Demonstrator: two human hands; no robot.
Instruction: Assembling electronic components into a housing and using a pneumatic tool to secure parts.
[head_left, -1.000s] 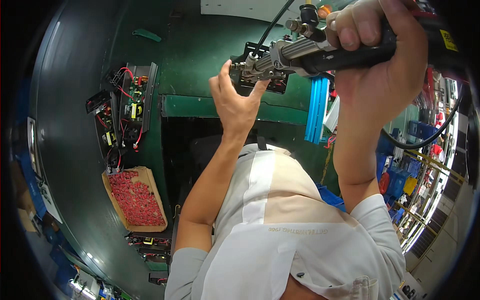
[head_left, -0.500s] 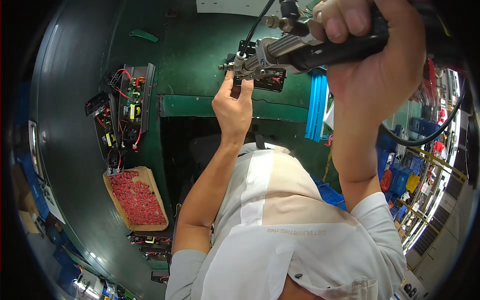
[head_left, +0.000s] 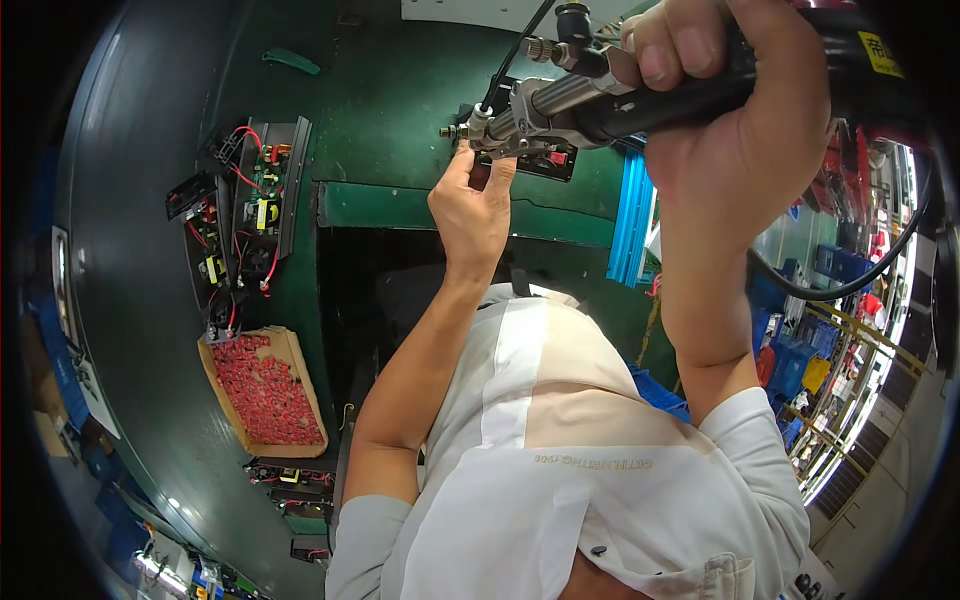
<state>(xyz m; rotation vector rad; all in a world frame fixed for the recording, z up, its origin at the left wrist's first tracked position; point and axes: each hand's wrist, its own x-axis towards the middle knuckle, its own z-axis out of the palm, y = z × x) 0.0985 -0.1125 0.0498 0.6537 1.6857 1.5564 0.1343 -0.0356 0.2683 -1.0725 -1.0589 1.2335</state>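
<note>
My right hand (head_left: pixel 745 110) is wrapped round the black body of a power screwdriver (head_left: pixel 640 115) with a metal cylinder and air fittings beside its nose. The tool slants down to the left across the green bench. Below its nose lies a black panel (head_left: pixel 560 163) with a small red part, mostly covered by the tool. My left hand (head_left: pixel 472 205) reaches up to the nose, thumb and forefinger bent towards each other in a pinch. Their tips meet the underside of the tool head and panel edge; whatever they grip there is hidden.
Left of me stand opened circuit-board housings (head_left: pixel 262 200) with red wires, and a cardboard tray (head_left: pixel 312 400) of small red parts. A blue finned metal profile (head_left: pixel 630 215) sits at the bench's right. A black hose (head_left: pixel 830 292) loops under the tool. A green strip (head_left: pixel 290 61) lies far left.
The tool and my right hand have shifted slightly, and more of the red part on the panel shows. My left hand remains at the tool's nose, its thumb a little further right.
</note>
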